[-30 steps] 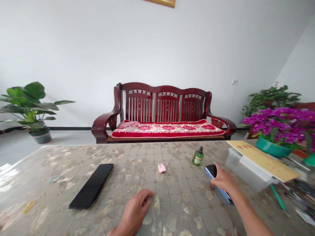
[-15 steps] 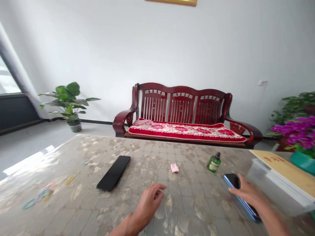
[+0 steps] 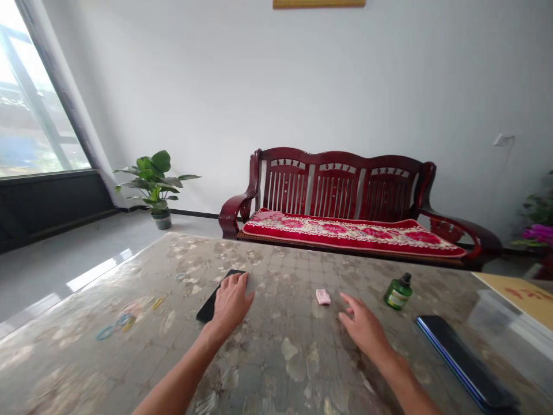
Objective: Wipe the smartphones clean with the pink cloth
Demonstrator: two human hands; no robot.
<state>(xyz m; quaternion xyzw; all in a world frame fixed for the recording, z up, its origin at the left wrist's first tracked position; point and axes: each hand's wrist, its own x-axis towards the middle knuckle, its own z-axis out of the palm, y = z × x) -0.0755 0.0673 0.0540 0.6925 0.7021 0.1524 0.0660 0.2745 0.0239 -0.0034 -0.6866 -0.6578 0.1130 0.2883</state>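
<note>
Where your left hand lies palm down on the far end of the black phone, the fingers are flat rather than curled round the case. By this reading the phone is pressed to the bench, not gripped; it lies left of centre, slanting away from you. Your right hand is open and holds nothing, fingers loosely spread, just short of a small pink scrap; whether the palm touches the bench cannot be told. Beyond it a capped green bottle stands upright. A blue-edged phone lies well apart at the right, and coloured rubber bands are scattered at the left. Nothing lies between either hand and its nearest thing.
</note>
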